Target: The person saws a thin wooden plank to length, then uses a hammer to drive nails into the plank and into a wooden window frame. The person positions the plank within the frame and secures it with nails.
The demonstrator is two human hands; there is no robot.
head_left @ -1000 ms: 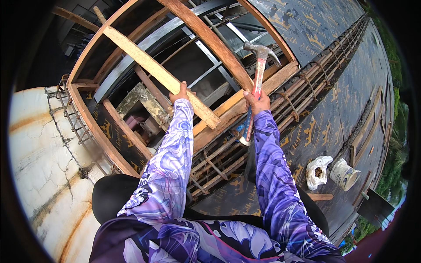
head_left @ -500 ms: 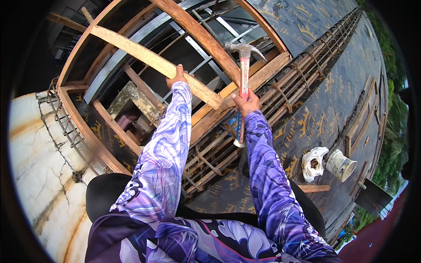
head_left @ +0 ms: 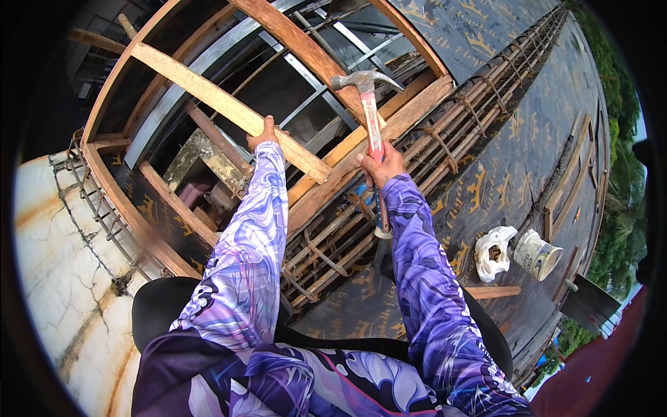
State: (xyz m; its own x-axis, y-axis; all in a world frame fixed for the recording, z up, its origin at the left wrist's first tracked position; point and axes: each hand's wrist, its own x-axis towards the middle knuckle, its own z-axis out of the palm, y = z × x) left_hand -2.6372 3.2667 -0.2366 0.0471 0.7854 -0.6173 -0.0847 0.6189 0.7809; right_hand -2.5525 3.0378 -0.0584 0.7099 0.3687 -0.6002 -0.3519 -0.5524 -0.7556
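Nearest, both forearms wear purple-and-white swirl-patterned sleeves (head_left: 434, 278), pointing toward the long cage of rusty steel bars (head_left: 479, 90). Above the near part of that cage, the right hand (head_left: 382, 167) is clenched around a claw hammer with a worn red handle and grey metal head (head_left: 371, 115); the head points away from the body, left of the cage. Also left of the cage, the left hand (head_left: 264, 134) grips a pale, flat sawn-wood plank (head_left: 226, 104), which slants across an open reddish-brown timber frame (head_left: 118, 201); whether the plank's near end touches the beam alongside the cage, I cannot tell. Right of the cage, a short wood offcut (head_left: 495, 292), an open white plastic bag (head_left: 485, 267) and a tipped white bucket (head_left: 531, 254) lie on black gold-patterned panels (head_left: 514, 181). Farthest right of the cage stand green trees (head_left: 618, 104).
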